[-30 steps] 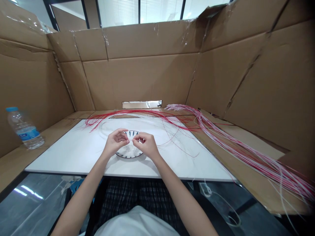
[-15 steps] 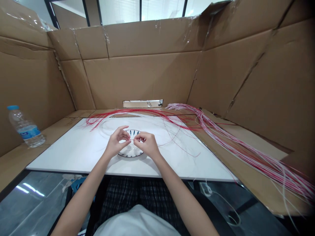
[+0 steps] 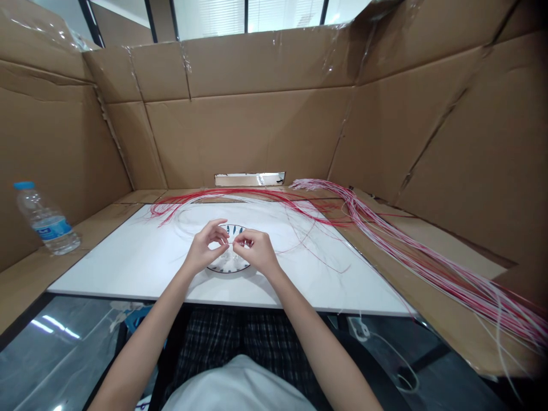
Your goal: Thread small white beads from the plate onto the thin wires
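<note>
Both hands meet above a round white plate [image 3: 228, 266] with dark-blue marks and a dark rim. Small clear pieces lie in the plate, too fine to make out. My left hand [image 3: 208, 246] is closed in a pinch of thumb and fingers, with the index finger raised. Opposite it, my right hand [image 3: 257, 249] pinches with thumb and fingertips. A thin wire [image 3: 230, 244], reddish and very fine, spans the small gap between the fingertips. Whatever else sits inside the fingers is hidden.
A white board [image 3: 141, 257] covers the table. Loose red and white wires [image 3: 240, 193] curve across its back. A thick wire bundle [image 3: 411, 245] runs down the right side. A water bottle [image 3: 51, 228] stands at left. Cardboard walls [image 3: 248, 131] enclose the table.
The view has shifted very slightly. Both hands keep nearly the same pose over the plate, fingertips still close together on the thin wire.
</note>
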Tool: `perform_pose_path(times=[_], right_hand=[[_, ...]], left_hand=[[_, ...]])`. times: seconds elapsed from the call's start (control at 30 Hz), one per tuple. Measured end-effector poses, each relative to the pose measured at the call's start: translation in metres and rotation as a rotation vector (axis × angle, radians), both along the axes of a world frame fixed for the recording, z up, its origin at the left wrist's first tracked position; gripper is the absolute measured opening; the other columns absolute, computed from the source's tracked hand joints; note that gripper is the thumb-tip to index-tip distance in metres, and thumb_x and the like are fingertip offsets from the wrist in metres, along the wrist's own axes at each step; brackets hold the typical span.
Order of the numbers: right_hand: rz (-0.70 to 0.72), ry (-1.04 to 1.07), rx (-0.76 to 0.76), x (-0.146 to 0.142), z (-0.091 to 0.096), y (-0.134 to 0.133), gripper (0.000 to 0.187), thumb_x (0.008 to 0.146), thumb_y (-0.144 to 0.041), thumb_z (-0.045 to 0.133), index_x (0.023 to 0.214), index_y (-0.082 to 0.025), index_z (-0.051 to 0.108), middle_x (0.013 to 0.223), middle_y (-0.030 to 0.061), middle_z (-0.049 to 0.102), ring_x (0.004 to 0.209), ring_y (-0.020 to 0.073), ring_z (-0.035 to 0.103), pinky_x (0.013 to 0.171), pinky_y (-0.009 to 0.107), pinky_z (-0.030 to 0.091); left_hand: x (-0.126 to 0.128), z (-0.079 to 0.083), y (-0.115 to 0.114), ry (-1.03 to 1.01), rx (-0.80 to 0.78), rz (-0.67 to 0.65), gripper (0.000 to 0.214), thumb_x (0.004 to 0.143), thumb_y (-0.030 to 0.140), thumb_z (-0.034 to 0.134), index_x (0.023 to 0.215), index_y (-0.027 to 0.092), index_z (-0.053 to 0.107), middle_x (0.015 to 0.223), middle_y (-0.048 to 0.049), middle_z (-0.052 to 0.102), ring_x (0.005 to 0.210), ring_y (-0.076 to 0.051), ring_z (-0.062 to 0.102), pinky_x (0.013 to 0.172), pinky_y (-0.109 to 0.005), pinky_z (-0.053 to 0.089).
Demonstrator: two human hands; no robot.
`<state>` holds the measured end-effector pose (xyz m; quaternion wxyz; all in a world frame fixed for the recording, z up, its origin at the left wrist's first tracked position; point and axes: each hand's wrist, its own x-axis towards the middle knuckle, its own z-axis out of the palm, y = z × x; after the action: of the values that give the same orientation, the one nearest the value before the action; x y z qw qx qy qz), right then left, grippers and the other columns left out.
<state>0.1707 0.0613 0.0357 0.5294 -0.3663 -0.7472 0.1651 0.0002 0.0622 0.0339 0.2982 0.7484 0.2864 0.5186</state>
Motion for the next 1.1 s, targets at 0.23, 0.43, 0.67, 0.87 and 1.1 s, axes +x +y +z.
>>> perform_pose_path(times=[0.23, 0.43, 0.67, 0.87, 1.1], right_hand=[[-0.015, -0.034, 0.002, 0.0006, -0.0003, 0.0005, 0.012, 0.065, -0.008, 0.057, 0.060, -0.016, 0.065, 0.060, -0.0006, 0.062, 0.057, 0.0113, 0.051, 0.059, 0.022, 0.039], [-0.036, -0.105, 0.001, -0.0010, -0.0002, -0.0010, 0.012, 0.067, -0.009, 0.058, 0.061, -0.016, 0.065, 0.061, -0.0002, 0.062, 0.058, 0.0118, 0.052, 0.060, 0.023, 0.039], [0.015, -0.096, -0.018, -0.0008, -0.0006, -0.0002, 0.011, 0.070, -0.013, 0.059, 0.065, -0.017, 0.067, 0.064, 0.0006, 0.064, 0.059, 0.0121, 0.053, 0.059, 0.023, 0.040], [-0.052, 0.141, -0.044, 0.0020, 0.0027, 0.0008, 0.012, 0.071, -0.020, 0.058, 0.064, -0.016, 0.067, 0.063, 0.0014, 0.065, 0.057, 0.0121, 0.053, 0.055, 0.023, 0.040], [-0.046, 0.178, -0.074, 0.0016, 0.0041, 0.0001, 0.012, 0.070, -0.024, 0.060, 0.063, -0.016, 0.066, 0.062, 0.0023, 0.064, 0.056, 0.0125, 0.052, 0.054, 0.024, 0.040]], left_hand=[[-0.0003, -0.0026, 0.0019, 0.041, 0.071, 0.023, 0.052, 0.075, 0.012, 0.064, 0.124, 0.021, 0.046, 0.089, -0.0033, 0.059, 0.079, -0.014, 0.060, 0.072, -0.027, 0.050], [0.0016, -0.0036, 0.0025, 0.114, 0.164, 0.060, 0.053, 0.074, 0.008, 0.059, 0.124, 0.021, 0.047, 0.087, -0.0023, 0.061, 0.079, -0.013, 0.060, 0.073, -0.027, 0.050], [0.0042, -0.0023, -0.0004, 0.138, 0.252, 0.080, 0.055, 0.073, 0.007, 0.058, 0.125, 0.022, 0.046, 0.093, -0.0027, 0.062, 0.085, -0.015, 0.061, 0.084, -0.031, 0.049], [-0.0023, -0.0034, 0.0024, 0.457, 0.048, 0.203, 0.058, 0.064, 0.006, 0.053, 0.120, 0.021, 0.053, 0.085, -0.0007, 0.066, 0.084, -0.019, 0.062, 0.087, -0.035, 0.045], [-0.0009, -0.0039, 0.0041, 0.587, -0.104, 0.185, 0.043, 0.066, 0.010, 0.051, 0.106, 0.020, 0.063, 0.079, -0.0009, 0.070, 0.075, -0.018, 0.065, 0.074, -0.028, 0.048]])
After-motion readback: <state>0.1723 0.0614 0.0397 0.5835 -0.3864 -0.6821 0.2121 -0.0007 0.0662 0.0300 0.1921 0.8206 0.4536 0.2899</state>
